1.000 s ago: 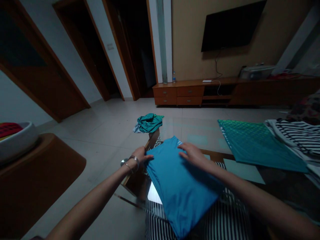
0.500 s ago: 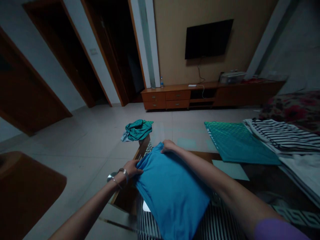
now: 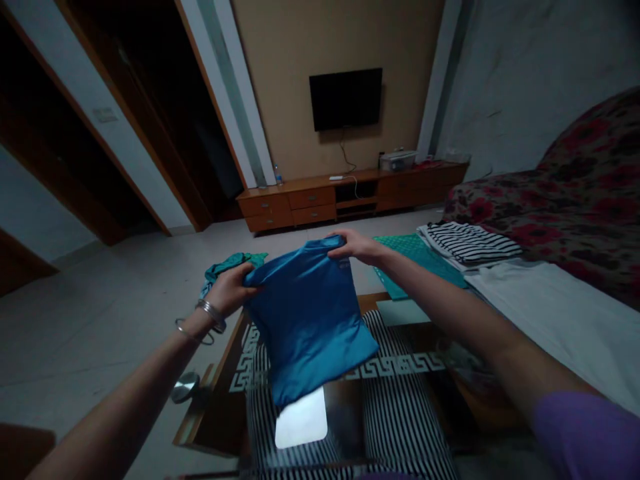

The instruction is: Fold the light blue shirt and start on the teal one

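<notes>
A blue garment (image 3: 307,320), its kind not plain to see, hangs between my two hands above a glass-topped table (image 3: 345,407). My left hand (image 3: 233,288) pinches its upper left corner, with bangles on the wrist. At the upper right corner my right hand (image 3: 354,245) is closed on the cloth, near a small pale print. The lower edge of the cloth hangs loose, just over a white rounded rectangle (image 3: 301,420) that shows at the tabletop. Behind my left hand lies a crumpled green garment (image 3: 230,263), partly hidden by it.
On the right, a folded teal cloth (image 3: 415,260), a black-and-white striped garment (image 3: 470,241) and white cloth (image 3: 555,307) lie side by side. A flowered sofa (image 3: 525,193) stands beyond them. A wooden TV cabinet (image 3: 313,198) lines the far wall.
Both hands have lifted the blue garment off the table and moved it away from me, so it now hangs in the air. My view has turned to the right.
</notes>
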A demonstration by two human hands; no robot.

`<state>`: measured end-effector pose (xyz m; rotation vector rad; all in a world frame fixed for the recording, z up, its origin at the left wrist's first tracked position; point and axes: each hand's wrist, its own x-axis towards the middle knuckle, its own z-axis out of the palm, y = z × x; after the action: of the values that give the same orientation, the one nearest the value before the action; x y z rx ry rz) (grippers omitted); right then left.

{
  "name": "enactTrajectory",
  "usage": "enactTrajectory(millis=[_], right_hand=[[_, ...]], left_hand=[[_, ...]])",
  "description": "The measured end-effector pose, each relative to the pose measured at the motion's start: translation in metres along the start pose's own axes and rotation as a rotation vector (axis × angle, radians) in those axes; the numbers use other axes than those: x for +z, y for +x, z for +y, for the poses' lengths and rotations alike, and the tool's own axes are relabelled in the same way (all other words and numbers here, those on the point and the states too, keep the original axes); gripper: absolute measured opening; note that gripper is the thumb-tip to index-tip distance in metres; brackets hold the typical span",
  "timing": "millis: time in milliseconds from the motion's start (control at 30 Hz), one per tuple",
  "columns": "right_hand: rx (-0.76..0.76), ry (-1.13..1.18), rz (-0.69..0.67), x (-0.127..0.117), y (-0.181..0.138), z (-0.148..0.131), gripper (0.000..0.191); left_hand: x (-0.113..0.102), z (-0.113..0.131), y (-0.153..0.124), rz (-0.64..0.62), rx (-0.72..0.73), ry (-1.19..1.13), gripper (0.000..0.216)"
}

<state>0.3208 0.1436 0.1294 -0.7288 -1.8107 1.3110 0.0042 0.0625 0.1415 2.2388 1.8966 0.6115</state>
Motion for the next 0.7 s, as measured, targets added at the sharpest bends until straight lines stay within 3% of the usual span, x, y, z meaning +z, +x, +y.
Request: enactTrajectory(millis=[167,333,533,700], right_hand=[[-0.052,-0.078,0.179,-0.054,-0.049,-0.056,0.046],[-0.147,-0.180,0.351,-0.109,-0.080,-0.100,0.045],[-0.155,-0.297,0.511,-0.179,-0.110,-0.136,0.038],[-0.142,-0.334,0.573,-0.236,-0.133,-0.129,0.037]], left_hand=[[-0.033,0.063,0.047,0.046,0.227,0.053,0.028],[-0.048,0.134,0.094,0.116,0.421,0.066,0.033],[-0.036,0.224,0.128,0.157,0.551,0.009,0.033],[-0.009,0.280,0.149,0.107,0.645,-0.025,0.027]])
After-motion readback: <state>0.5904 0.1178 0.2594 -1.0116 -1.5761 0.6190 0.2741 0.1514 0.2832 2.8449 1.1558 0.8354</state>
